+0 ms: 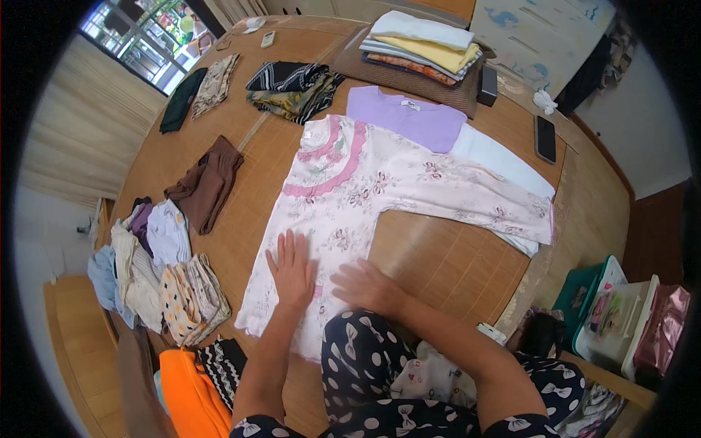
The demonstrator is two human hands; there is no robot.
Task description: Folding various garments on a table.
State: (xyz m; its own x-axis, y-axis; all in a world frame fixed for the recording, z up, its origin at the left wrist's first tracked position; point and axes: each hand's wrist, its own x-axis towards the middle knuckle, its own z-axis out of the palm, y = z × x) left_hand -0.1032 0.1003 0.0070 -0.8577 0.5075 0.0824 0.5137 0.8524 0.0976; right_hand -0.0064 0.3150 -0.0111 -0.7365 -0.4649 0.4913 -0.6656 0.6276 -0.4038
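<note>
A white floral pajama top (339,235) with pink lace trim lies on the mat, one sleeve stretched out to the right; the other sleeve is not visible. My left hand (293,271) rests palm down on the body of the top, fingers apart. My right hand (364,287), blurred, is over the top's lower right edge and holds nothing. Beyond the top, a lavender shirt (408,117) lies partly under it, and a pale blue garment (493,156) shows beside and beneath the sleeve.
Folded brown trousers (208,186) and a clothes pile (145,257) lie to the left, an orange garment (191,394) at lower left. Dark patterned folded clothes (293,87) and a folded stack on a woven cushion (405,71) are at the back. A smartphone (545,138) lies right.
</note>
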